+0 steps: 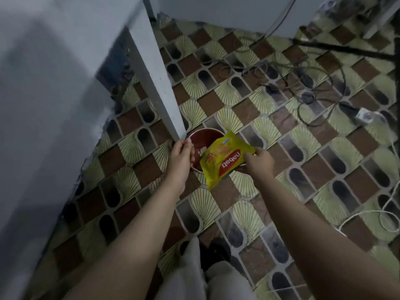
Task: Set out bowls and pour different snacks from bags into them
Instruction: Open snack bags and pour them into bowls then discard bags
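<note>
- Floor – patterned covering of brown squares, pale green fan shapes and dark arch shapes; fills most of the view, seen from above.
- White worktop – big pale slab on the left, blurred; its corner ends just beside the bowl's rim. A pale leg or panel edge runs down along it to that corner.
- White wall or furniture panel along the top edge.
- Tangle of dark cables on the floor at upper right, with a small white adapter or plug strip and a white cord looping along the right edge.
- Person's light trousers at bottom centre; a dark shape above them, can't tell what.
- Both bare forearms reach forward from the bottom edge and converge on the bowl.
- Yellow snack bag with red "Nabati" label – tilted, one end over the bowl's opening, the other end hanging past the near rim.
- Red bowl with metal rim – held above the floor, close to the worktop corner; a few pale snack pieces visible inside, partly hidden by the bag.
- Right hand – fingers curled, pinching the bag's right edge.
- Left hand – fingers curled over the bowl's left rim, gripping it.
</note>
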`<move>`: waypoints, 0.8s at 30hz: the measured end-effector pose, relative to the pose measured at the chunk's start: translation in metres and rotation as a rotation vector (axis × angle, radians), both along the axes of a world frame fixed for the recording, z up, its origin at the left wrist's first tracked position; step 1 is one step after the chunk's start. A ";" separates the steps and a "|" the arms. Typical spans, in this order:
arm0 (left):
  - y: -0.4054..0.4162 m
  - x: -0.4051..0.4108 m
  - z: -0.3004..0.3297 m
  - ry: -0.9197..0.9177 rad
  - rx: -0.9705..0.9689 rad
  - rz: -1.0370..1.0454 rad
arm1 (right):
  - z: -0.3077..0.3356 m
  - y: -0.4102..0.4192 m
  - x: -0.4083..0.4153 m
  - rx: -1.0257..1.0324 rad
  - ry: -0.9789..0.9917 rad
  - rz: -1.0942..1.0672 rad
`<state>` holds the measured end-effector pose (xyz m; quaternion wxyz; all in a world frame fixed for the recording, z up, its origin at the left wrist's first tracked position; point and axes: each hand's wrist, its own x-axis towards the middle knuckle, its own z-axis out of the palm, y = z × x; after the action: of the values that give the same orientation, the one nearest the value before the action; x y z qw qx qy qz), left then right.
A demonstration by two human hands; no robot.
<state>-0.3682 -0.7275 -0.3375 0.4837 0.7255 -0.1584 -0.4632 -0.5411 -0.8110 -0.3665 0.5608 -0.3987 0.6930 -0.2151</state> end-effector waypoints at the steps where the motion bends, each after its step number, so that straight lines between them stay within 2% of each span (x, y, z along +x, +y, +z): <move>1: -0.003 0.003 -0.022 0.003 0.002 -0.001 | -0.025 -0.009 0.007 0.001 0.023 0.012; 6: -0.021 0.017 -0.118 -0.015 0.005 0.018 | -0.216 -0.066 0.025 0.031 0.151 0.150; 9: -0.024 0.022 -0.152 -0.038 0.002 -0.013 | -0.238 -0.063 0.044 0.051 0.135 0.150; 12: -0.021 0.025 -0.159 -0.043 0.014 -0.030 | -0.218 -0.035 0.057 0.114 0.008 0.071; 16: -0.014 0.023 -0.126 -0.028 0.032 -0.020 | -0.171 0.000 0.058 0.045 -0.075 -0.016; 20: -0.007 0.008 -0.044 -0.014 0.008 -0.050 | -0.060 0.027 0.059 -0.125 -0.164 -0.041; 24: 0.006 -0.006 0.078 -0.037 -0.110 -0.049 | 0.079 0.042 0.056 -0.291 -0.181 0.039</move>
<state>-0.3738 -0.7210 -0.2591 0.5084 0.7022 -0.2100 -0.4520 -0.4851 -0.7690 -0.2872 0.5611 -0.4680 0.5935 -0.3375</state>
